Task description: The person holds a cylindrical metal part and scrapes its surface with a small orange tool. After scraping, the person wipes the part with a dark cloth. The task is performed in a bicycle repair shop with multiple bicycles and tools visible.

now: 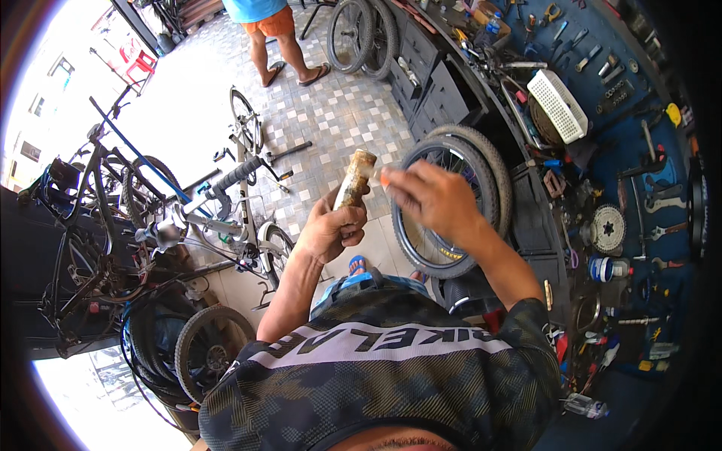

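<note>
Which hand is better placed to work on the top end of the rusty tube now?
Probably the right hand. It is free of the tube's weight, pinches a small orange thing beside the top end of the rusty tube, while the left hand grips the tube's lower part upright.

Open air above and ahead of both hands point(391, 207), out over the tiled floor point(338, 113). Right side is tight: a wheel point(489, 173) leans on the dark drawer cabinet point(440, 90) just beside the right hand, with the cluttered desk point(556, 195) behind it. On the left, a bicycle point(226, 203) with its handlebar near the left hand, and tyres point(203, 346) low down.
</note>
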Demonstrator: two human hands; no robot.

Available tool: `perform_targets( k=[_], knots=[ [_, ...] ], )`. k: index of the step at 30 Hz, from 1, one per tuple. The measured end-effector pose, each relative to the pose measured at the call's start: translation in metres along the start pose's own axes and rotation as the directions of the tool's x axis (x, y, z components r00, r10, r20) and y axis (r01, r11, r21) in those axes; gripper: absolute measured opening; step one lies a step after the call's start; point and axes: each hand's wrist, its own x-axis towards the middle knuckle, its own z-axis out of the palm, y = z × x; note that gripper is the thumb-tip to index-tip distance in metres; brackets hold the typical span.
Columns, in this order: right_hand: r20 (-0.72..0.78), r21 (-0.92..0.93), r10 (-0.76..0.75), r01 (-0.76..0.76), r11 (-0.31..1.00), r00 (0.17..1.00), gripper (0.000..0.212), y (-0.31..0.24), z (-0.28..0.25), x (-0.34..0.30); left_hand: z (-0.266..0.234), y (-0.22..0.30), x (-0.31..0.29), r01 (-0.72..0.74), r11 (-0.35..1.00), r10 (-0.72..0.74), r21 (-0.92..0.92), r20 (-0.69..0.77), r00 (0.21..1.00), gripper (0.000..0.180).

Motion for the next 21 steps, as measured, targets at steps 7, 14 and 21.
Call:
perform_targets(
  k=[7,14,21],
  knots=[
    [-0.042,-0.003,-0.050,0.050,0.999,0.998,0.032,0.000,0.004,-0.005,0.003,0.002,-0.001,0.002,1.000,-0.002,0.006,0.004,1.000,0.043],
    [-0.023,0.033,0.007,-0.006,0.999,1.000,0.031,0.002,0.002,0.000,0.001,0.004,0.001,0.043,0.994,-0.036,-0.097,0.076,0.996,0.036],
    [-0.042,0.027,-0.008,0.010,1.000,0.999,0.032,0.002,0.004,-0.003,-0.001,0.000,0.002,0.077,0.979,-0.054,-0.191,0.124,0.991,0.041]
  ],
)
